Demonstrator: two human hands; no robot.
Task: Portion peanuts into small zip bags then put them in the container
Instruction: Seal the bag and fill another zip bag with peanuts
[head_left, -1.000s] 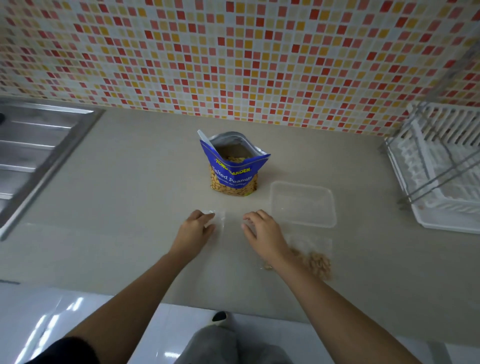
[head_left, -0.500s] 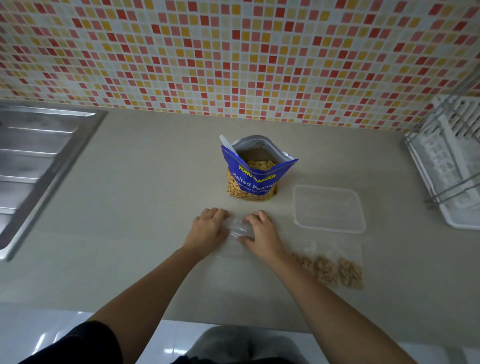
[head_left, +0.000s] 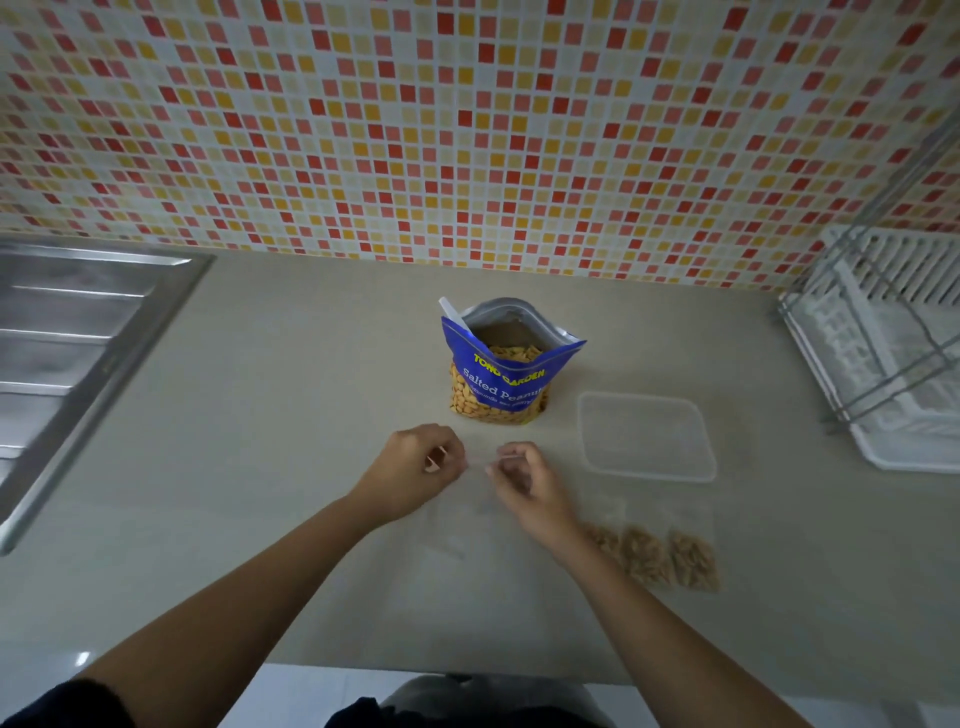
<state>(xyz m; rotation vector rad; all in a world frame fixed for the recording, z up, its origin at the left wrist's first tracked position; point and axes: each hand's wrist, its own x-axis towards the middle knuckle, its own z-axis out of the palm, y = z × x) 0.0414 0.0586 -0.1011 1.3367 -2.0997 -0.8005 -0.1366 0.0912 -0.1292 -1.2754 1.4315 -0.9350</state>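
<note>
Both bare forearms extend from the near edge toward the far side, converging at centre. Left hand (head_left: 415, 470) and right hand (head_left: 524, 480) lie close together but apart, backs up, fingers (head_left: 441, 457) curled inward into pinching postures, thumbs facing each other.

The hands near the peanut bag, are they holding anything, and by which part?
Both the left hand and right hand pinch an empty clear zip bag at its top edge.
</note>
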